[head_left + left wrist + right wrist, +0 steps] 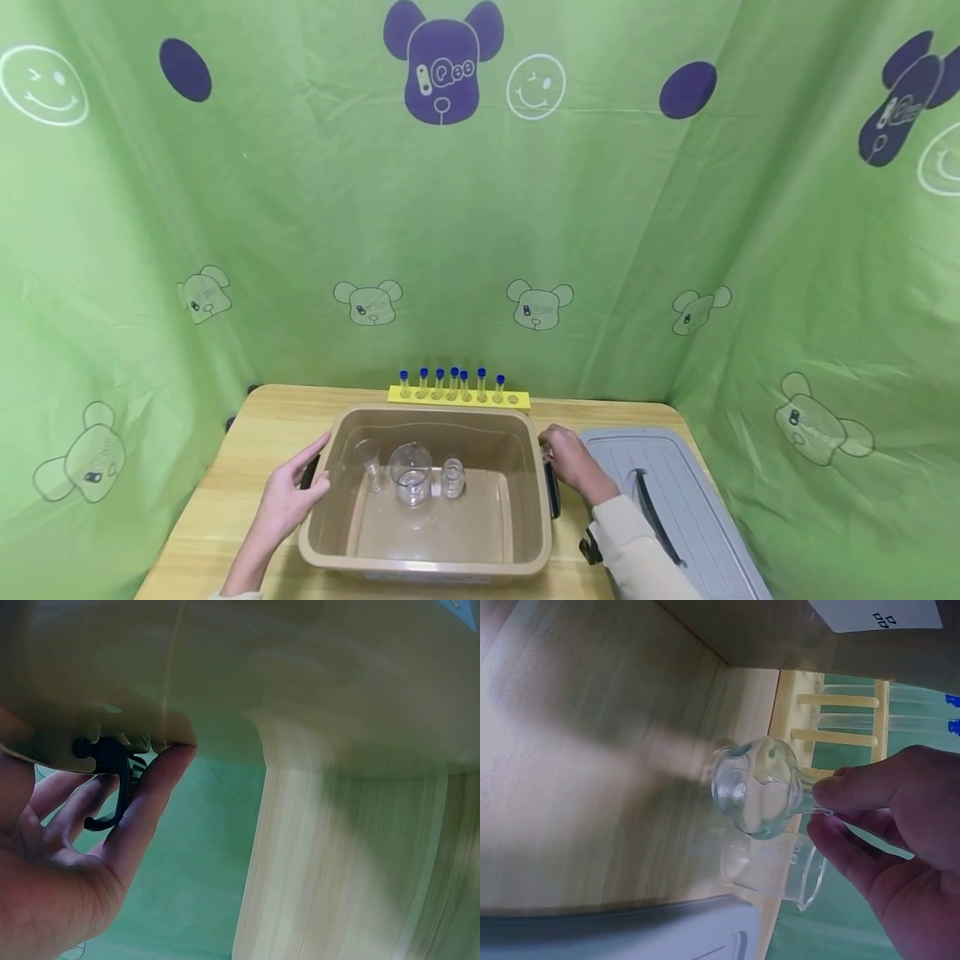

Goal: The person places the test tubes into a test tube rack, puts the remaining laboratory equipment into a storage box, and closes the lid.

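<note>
My left hand (288, 492) rests at the left rim of a brown plastic tub (423, 568), fingers fairly straight and spread beside the black handle (112, 776). Its thumb touches the tub's wall in the left wrist view. Beyond the tub's right side, my right hand (907, 832) pinches the neck of a small round-bodied glass flask (754, 787), low by the wooden table; the tub's wall hides most of it from the head view. Behind the flask lies a clear beaker (769, 866). Inside the tub stand a large beaker (411, 479), a small glass jar (453, 478) and a wide-mouthed, narrow-stemmed glass piece (367, 454).
A yellow rack (459, 398) with several blue-capped tubes stands behind the tub at the table's far edge. To the right lies a grey lid (697, 500) with a black handle. Green printed curtains surround the wooden table (217, 500).
</note>
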The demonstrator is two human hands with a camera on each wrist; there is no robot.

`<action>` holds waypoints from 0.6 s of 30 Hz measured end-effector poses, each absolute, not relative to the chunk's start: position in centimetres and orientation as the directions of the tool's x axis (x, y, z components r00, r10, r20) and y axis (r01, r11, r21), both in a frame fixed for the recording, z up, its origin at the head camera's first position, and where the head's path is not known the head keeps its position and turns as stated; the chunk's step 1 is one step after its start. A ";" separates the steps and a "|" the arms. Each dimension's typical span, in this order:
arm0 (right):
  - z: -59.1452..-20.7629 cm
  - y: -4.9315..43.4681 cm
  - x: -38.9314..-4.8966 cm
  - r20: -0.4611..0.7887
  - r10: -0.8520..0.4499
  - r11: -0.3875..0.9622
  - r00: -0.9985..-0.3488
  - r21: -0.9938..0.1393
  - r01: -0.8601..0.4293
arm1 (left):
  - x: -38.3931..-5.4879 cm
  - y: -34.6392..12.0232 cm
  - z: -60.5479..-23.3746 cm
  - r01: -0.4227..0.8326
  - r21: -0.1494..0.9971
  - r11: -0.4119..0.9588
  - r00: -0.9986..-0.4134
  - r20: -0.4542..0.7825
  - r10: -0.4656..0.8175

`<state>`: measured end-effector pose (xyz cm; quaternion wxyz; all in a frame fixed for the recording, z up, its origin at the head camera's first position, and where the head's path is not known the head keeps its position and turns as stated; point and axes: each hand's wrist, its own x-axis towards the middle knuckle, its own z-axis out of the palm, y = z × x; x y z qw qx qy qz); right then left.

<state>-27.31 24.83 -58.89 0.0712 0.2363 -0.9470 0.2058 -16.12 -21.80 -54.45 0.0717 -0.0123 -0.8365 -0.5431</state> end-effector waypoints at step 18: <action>-59.2 24.7 -27.5 0.220 -0.399 0.813 -0.890 -0.363 -0.455 | -16.2 -21.8 -54.7 0.099 0.900 0.424 -0.988 0.141 -0.069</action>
